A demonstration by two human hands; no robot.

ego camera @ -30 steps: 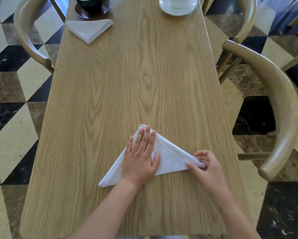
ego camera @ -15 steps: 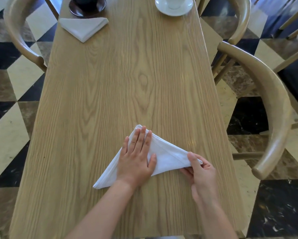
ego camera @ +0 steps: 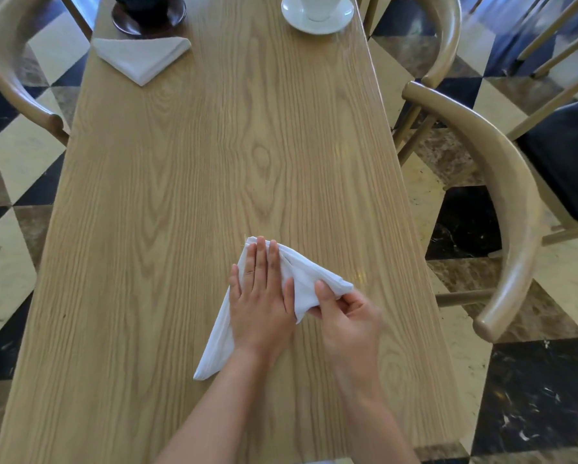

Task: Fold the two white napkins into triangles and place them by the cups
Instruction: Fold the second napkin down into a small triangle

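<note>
Left hand (ego camera: pixel 262 306) lies flat pinning the napkin (ego camera: pixel 219 343), right hand (ego camera: pixel 343 316) pinches its right corner lifted, so I'd guess that corner folds leftward along the near-left-to-far-right long edge.

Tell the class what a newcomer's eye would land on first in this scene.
First, the white napkin near the table's close end: the left hand presses it flat, the right hand pinches its right corner up. Next, the folded napkin beside the dark cup, far left.
</note>
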